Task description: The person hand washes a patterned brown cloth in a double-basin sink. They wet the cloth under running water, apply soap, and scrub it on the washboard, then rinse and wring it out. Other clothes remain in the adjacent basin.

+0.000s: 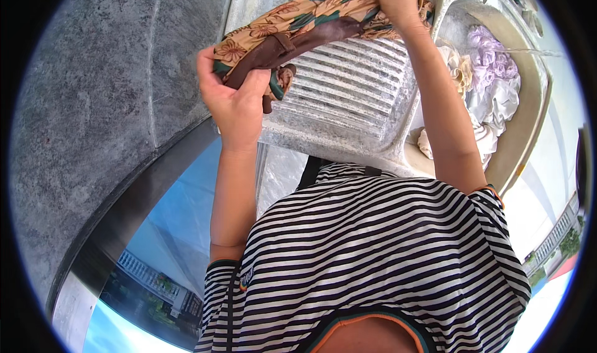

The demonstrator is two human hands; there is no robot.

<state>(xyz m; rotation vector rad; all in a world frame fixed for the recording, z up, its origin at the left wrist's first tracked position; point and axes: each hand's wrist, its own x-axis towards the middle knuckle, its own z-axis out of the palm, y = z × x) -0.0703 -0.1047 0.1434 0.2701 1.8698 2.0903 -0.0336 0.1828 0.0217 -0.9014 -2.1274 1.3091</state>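
A tan garment point(267, 32) with brown flowers and green patches is stretched between my two hands above the ribbed washboard point(348, 82) of a stone sink. Along its near edge runs a dark brown waistband point(311, 39) with a belt loop. My left hand point(233, 104) pinches the left end of the band, thumb on the near side, and a bunched fold hangs beside the thumb. At the far right end, my right hand point(398, 1) grips the cloth; its fingertips are partly cut off by the upper edge of the view.
Right of the washboard, the basin point(532, 135) holds lilac cloth point(491, 54), white cloth point(500, 101) and cream cloth point(459, 70). A grey stone counter point(93, 73) adjoins on the left, with a dark glossy edge. The sink's raised front rim point(323, 143) lies close to my body.
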